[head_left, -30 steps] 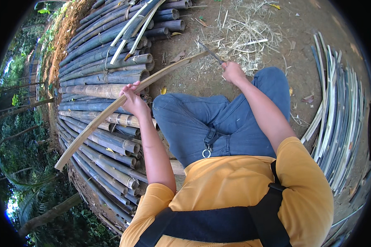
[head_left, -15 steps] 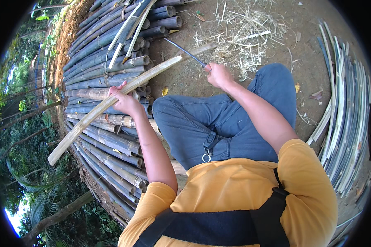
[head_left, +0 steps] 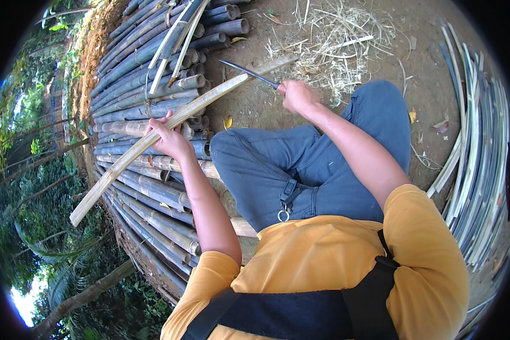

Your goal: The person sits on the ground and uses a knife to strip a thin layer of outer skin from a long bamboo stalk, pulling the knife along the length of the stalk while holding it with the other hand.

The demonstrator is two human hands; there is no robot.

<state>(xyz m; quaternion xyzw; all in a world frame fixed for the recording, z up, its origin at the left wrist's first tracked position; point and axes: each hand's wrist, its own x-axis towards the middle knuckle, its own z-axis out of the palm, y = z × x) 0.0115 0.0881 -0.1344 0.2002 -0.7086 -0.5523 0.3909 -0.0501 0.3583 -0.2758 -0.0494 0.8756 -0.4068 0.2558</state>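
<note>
Person wore mustard-yellow tee, short sleeves, forearms bare. Wide black strap ran across chest at 6 o'clock, narrower black strap climbed over shoulder at 4 o'clock through small plastic buckle. Blue-grey denim jeans, kinda faded at knees, seams showing. Small dark clip with metal ring hung off waistband near picture centre. Left hand (head_left: 170, 139) at 10 o'clock and right hand (head_left: 298, 96) at 12 o'clock were bare, no gloves.

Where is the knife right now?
The knife is in the right hand, upper middle of the head view, its blade against the bamboo strip above the dirt ground.
</note>
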